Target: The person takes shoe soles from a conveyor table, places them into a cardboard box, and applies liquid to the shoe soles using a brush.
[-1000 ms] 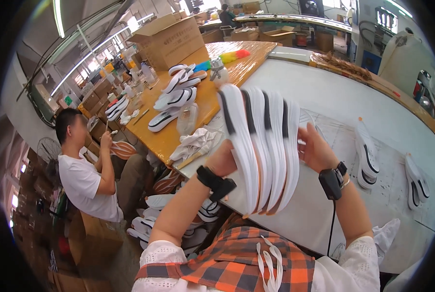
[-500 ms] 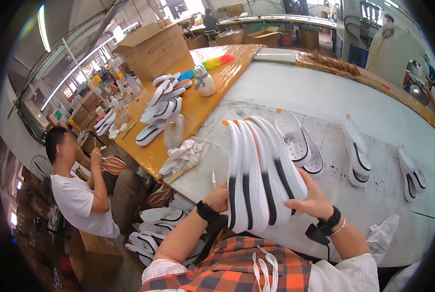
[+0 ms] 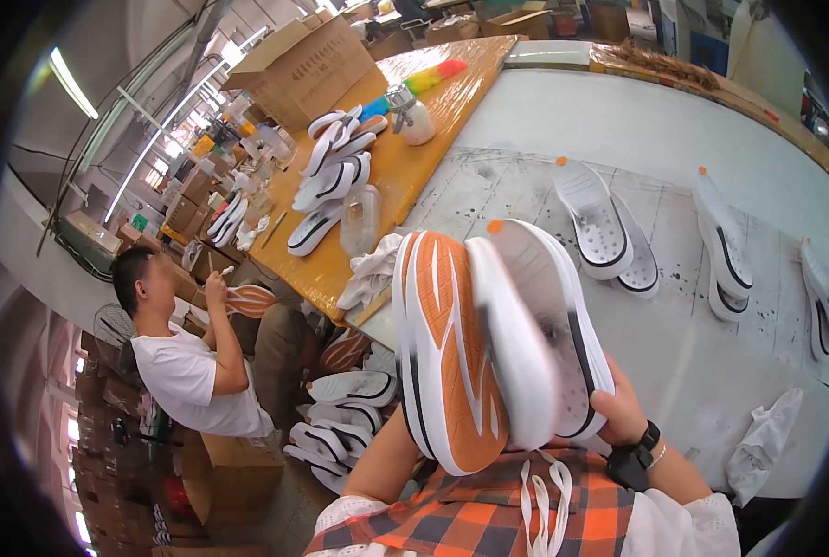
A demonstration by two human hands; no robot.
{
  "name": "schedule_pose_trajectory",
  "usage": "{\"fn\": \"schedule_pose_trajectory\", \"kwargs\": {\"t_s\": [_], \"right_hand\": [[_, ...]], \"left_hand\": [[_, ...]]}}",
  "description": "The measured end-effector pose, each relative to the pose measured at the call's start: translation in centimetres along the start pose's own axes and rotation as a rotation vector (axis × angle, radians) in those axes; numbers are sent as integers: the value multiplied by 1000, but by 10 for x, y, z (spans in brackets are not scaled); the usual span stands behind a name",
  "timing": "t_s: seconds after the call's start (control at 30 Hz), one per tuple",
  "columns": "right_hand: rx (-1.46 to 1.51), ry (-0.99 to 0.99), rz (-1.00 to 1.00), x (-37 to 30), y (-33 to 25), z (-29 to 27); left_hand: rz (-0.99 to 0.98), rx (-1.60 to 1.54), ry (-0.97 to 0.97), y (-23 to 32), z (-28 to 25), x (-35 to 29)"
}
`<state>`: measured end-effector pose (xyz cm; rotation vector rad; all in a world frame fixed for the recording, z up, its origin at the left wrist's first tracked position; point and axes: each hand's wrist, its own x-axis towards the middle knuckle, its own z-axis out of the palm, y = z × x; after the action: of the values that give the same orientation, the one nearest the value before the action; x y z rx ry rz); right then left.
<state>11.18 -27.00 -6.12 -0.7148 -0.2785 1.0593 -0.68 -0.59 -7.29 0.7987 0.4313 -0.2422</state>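
Observation:
In front of my chest I hold several white shoe soles with black side stripes. The leftmost shoe sole (image 3: pixel 456 362) turns its orange and white tread toward me. A blurred white sole (image 3: pixel 516 343) stands in the middle, and another (image 3: pixel 572 343) shows its dotted inner face and an orange tip. My right hand (image 3: pixel 621 408) grips that right-hand sole by its lower edge, thumb over the rim. My left forearm (image 3: pixel 377 464) runs up behind the orange-treaded sole, which hides the left hand and its fingers; that sole is held up on this side.
Pairs of soles (image 3: pixel 725 237) lie on the white table (image 3: pixel 693 371). A crumpled cloth (image 3: pixel 372 274) and clear bottle (image 3: pixel 360 220) are near the yellow bench (image 3: pixel 326 274), with more soles (image 3: pixel 326 186). A co-worker (image 3: pixel 192 362) sits left beside piled soles (image 3: pixel 340 418). White cloth (image 3: pixel 765 441) lies right.
The upright bundle of soles has been spread apart, and the left one now shows its orange tread. My left hand has gone behind it. The view has shifted, moving the table and bench in the picture.

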Motion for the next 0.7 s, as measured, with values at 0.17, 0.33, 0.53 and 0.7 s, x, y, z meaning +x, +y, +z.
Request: {"fn": "schedule_pose_trajectory", "kwargs": {"t_s": [0.17, 0.33, 0.53, 0.7], "right_hand": [[195, -17, 2, 16, 17, -13], [234, 50, 38, 20, 22, -5], [-59, 90, -83, 13, 13, -3], [-136, 3, -101, 14, 18, 8]], "left_hand": [[-1, 41, -46, -14, -10, -26], [21, 63, -94, 9, -7, -7], [95, 57, -130, -41, -10, -42], [226, 25, -126, -49, -15, -44]]}}
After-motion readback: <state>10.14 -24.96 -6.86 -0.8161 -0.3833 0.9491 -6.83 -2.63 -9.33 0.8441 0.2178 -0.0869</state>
